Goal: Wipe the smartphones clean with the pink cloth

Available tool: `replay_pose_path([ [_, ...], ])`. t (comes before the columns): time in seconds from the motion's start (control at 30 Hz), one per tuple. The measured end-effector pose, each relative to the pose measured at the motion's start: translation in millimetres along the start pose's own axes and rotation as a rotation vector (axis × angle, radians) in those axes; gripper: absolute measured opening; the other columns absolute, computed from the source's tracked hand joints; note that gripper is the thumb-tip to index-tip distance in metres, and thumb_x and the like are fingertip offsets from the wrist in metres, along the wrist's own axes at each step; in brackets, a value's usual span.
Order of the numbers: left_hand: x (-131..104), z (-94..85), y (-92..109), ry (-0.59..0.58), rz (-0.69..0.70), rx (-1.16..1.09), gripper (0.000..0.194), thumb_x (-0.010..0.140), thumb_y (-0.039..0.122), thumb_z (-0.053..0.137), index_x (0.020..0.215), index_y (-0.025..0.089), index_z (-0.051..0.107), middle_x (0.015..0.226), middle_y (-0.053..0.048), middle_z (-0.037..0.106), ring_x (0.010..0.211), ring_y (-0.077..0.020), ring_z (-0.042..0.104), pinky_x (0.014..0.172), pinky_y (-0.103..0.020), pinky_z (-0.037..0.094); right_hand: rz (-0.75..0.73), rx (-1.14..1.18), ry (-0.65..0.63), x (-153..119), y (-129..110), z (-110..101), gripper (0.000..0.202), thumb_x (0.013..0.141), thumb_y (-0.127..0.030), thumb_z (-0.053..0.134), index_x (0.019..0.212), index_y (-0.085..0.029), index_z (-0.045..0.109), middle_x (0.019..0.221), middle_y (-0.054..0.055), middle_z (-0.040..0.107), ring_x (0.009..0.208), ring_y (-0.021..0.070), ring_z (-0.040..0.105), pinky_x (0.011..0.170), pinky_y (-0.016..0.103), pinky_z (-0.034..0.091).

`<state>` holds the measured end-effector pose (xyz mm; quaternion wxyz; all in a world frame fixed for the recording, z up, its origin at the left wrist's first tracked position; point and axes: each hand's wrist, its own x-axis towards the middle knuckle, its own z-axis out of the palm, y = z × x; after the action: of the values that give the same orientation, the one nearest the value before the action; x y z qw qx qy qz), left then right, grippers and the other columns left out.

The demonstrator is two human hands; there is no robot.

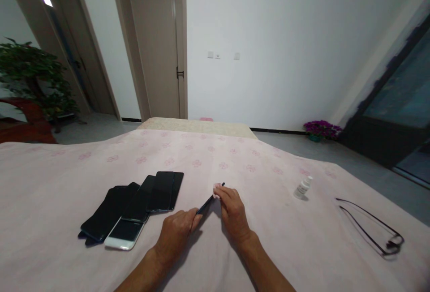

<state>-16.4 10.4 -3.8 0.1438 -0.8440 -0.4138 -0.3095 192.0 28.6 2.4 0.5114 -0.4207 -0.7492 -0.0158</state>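
My left hand (175, 231) grips the near end of a thin black smartphone (205, 204), which is seen edge-on and slants up to the right. At its far end my right hand (233, 211) is closed, pinching a small pale pink cloth (217, 186) against the phone. The tip of the phone pokes out past the right fingers. Left of my hands, several black smartphones (163, 193) lie overlapping in a fanned pile. A white-framed smartphone (124, 234) rests at the near side of that pile.
A pink flowered cloth (268, 238) covers the surface under my hands. To the right stand a small white bottle (303, 188) and a pair of dark-framed glasses (372, 225) with their arms unfolded. Beyond the bed-like surface are a door (154, 50) and purple flowers (320, 128).
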Motion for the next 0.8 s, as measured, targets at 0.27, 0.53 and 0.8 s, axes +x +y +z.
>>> replay_pose_path([
  [0.27, -1.4, 2.0, -3.0, -0.035, -0.036, -0.053, 0.021, 0.1, 0.024, 0.041, 0.099, 0.019, 0.062, 0.071, -0.002, 0.069, 0.06, -0.0164, 0.065, 0.056, -0.027, 0.045, -0.2, 0.074, -0.178, -4.1, -25.5, 5.1, 0.049, 0.088, -0.001, 0.046, 0.132, -0.022, 0.054, 0.124, 0.011, 0.064, 0.116, 0.0243, 0.057, 0.094, 0.043, 0.051],
  [0.53, -3.7, 10.0, -5.8, -0.094, -0.151, -0.08, 0.023, 0.102, 0.027, 0.038, 0.104, 0.019, 0.059, 0.075, -0.002, 0.07, 0.062, -0.0163, 0.068, 0.054, -0.025, 0.045, -0.051, 0.003, -0.074, 21.3, 12.9, 3.8, 0.041, 0.088, -0.001, 0.045, 0.119, -0.023, 0.064, 0.115, 0.009, 0.068, 0.109, 0.0234, 0.06, 0.093, 0.043, 0.052],
  [0.8, -1.9, 8.3, -3.6, -0.082, -0.156, -0.09, 0.025, 0.102, 0.026, 0.035, 0.104, 0.018, 0.059, 0.074, -0.002, 0.071, 0.062, -0.0159, 0.069, 0.054, -0.023, 0.045, -0.036, 0.011, 0.025, 15.0, 9.7, 13.3, 0.042, 0.089, -0.003, 0.046, 0.12, -0.025, 0.063, 0.117, 0.009, 0.068, 0.108, 0.023, 0.061, 0.091, 0.044, 0.052],
])
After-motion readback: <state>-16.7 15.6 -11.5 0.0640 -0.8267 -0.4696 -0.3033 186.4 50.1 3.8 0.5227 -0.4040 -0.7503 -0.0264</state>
